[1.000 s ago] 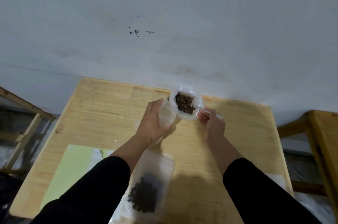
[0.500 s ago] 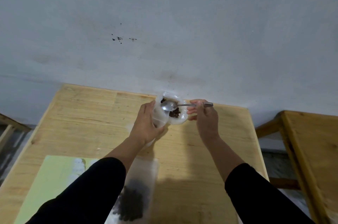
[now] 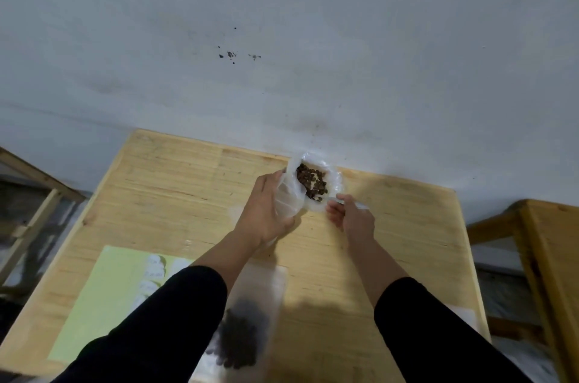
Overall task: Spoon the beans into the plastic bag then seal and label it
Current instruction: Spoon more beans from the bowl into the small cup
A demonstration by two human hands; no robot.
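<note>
Dark beans (image 3: 311, 180) fill an open plastic bag (image 3: 313, 182) near the table's (image 3: 175, 182) far edge, centre frame. The left hand (image 3: 266, 210) grips the bag's side; the right hand (image 3: 352, 216) pinches a spoon handle (image 3: 354, 203) just beside it. Lower down lies a second pouch (image 3: 247, 332) of beans and a green sheet (image 3: 106, 298).

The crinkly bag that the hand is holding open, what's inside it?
Dark brown beans fill the clear plastic bag, which the left hand holds open. The spoon in the right hand dips in at the rim; its bowl is hidden.
</note>
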